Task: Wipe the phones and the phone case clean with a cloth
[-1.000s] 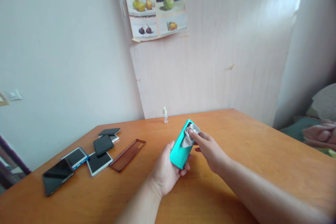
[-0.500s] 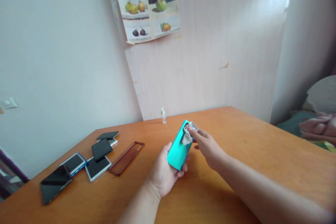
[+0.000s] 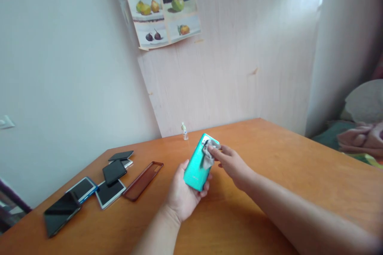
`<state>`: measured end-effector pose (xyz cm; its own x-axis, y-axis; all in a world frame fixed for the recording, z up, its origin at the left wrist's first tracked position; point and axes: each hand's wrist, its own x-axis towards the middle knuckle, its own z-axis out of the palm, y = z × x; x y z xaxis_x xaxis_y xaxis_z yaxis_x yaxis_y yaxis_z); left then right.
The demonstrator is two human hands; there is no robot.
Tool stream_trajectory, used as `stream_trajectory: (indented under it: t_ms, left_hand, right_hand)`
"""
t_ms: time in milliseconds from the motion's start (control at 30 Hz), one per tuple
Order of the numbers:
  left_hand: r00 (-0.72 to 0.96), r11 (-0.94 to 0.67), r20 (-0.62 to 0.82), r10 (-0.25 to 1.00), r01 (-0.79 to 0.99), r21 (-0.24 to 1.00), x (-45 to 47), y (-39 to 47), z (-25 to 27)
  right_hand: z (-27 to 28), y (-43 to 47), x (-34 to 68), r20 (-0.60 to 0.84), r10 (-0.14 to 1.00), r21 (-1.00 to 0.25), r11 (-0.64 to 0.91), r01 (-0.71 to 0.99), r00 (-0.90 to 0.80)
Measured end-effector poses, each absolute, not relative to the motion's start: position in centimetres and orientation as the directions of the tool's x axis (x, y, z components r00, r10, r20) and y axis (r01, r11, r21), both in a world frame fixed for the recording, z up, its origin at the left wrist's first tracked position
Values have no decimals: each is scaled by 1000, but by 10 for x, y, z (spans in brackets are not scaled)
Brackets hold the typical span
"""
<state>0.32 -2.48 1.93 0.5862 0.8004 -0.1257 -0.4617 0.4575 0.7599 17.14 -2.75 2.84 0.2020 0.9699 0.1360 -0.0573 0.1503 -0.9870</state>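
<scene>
**Orange-brown surface (image 3: 254,143), turquoise smartphone (image 3: 196,171) held above it**

A sheet of fruit paintings (image 3: 164,18) hung on a pale wood-grain panel (image 3: 233,75) behind the surface, and crumpled pink fabric (image 3: 363,137) lay off to the right. The smartphone was raised and tilted, its back showing. The left hand (image 3: 183,195) had its grip around the phone's lower part, thumb along one edge and fingers curled round the other. The right hand's (image 3: 230,163) grip pinched a grey cloth (image 3: 208,159), which lay against the upper back, beside the camera area. A small clear spray bottle (image 3: 184,132) stood upright near the far edge. Left of the hands lay a reddish-brown phone case (image 3: 143,182), then dark-screened devices, among them a white-bordered device (image 3: 110,194) partly under a black device (image 3: 114,172), and a blue-edged device (image 3: 83,189) touching a larger black one (image 3: 61,213).
</scene>
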Motion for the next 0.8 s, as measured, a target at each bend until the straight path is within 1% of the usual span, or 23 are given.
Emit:
stream_trajectory:
  t_ms: [67,133,233,300,367,433,500,567,633,700,800]
  left_hand:
    - [595,472,-141,792,-449,758,3,-26,20]
    - [602,483,-141,786,-456,747,3,-26,21]
    - [586,480,-109,803,-528,700,3,-24,22]
    - [574,471,-77,815,-579,666,3,-23,23]
    - [572,466,-55,818,-603,648,3,-23,24]
    - [576,465,-59,815,-590,660,3,-23,24]
    - [582,479,-98,807,-548,686,2,-24,24]
    - [591,499,-146,794,-494,712,2,-24,23]
    - [598,518,-176,782,-465,718,1,-24,23]
    - [601,521,-174,780,-470,712,1,-24,23]
    - [576,503,-136,806,-546,670,1,-23,24]
  right_hand:
    - [33,-24,180,119,955,-989,140,-57,272]
    - [31,-23,180,103,962,-992,119,-47,253]
    - [18,-28,165,117,990,-993,117,7,82]
    - [8,-32,154,156,987,-984,158,77,-34]
    - [2,-32,149,189,980,-972,195,133,-59]
    - [4,-28,154,203,979,-971,202,130,-2]
    - [12,-23,166,196,975,-979,188,81,108]
    - [23,-18,178,174,961,-985,173,23,213]
    - [30,-18,185,141,954,-988,151,-17,263]
    - [31,-21,183,121,969,-991,129,-25,217]
    - [21,-29,170,108,994,-994,108,23,11]
